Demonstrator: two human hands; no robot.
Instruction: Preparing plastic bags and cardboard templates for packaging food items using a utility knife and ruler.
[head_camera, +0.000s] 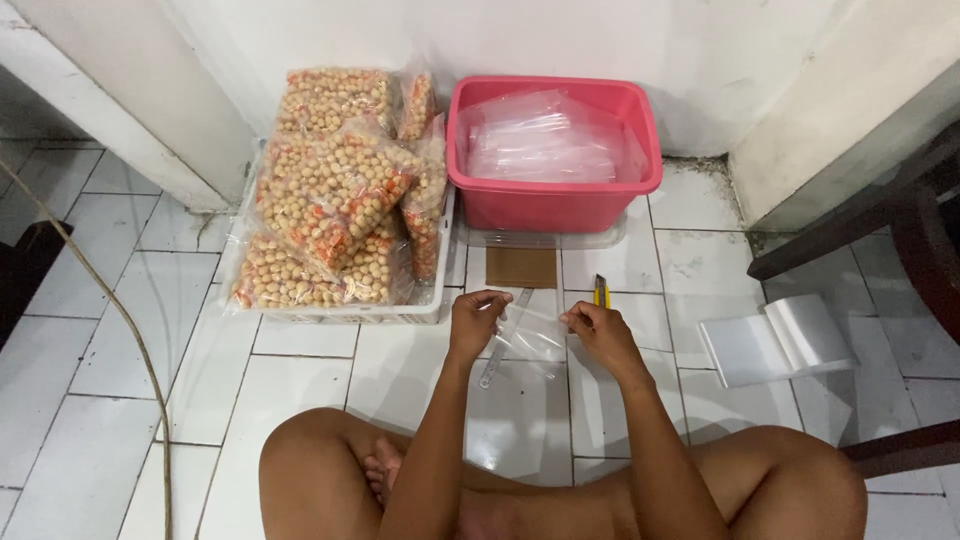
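clear plastic bag stretched side to side at frame centre just above the floor, pinched shut by left hand and right hand fingers at opposite ends, metal ruler lying diagonally underneath.

On the white tiled floor we see a white tray piled with clear bags of round tan snacks, standing just beside a pink plastic tub filled with clear plastic bags. In front of the tub lie a brown cardboard piece and a yellow utility knife. A rolled plastic sheet lies well apart, near dark furniture legs.
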